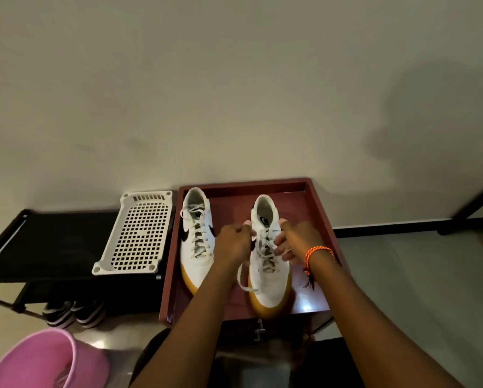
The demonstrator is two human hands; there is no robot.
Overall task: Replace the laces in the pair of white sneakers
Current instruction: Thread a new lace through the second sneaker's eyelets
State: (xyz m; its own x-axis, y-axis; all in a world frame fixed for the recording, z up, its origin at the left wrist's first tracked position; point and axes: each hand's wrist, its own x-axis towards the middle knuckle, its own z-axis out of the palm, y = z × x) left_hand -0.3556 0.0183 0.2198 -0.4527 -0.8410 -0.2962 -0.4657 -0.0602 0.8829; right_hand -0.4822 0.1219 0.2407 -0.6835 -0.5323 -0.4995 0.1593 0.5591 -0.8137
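Two white sneakers with tan toes sit side by side in one dark red tray (322, 219), toes toward the viewer. The left sneaker (197, 247) is fully laced. Both hands work at the right sneaker (268, 275): the left hand (231, 242) and right hand (299, 242) each close their grip on its white lace (244, 281). One white perforated basket (138, 233) rests on a black shoe rack (52, 242) beside the tray.

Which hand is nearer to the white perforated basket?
Left. The left hand is between the sneakers, closer to the basket; the right hand is beyond the right sneaker.
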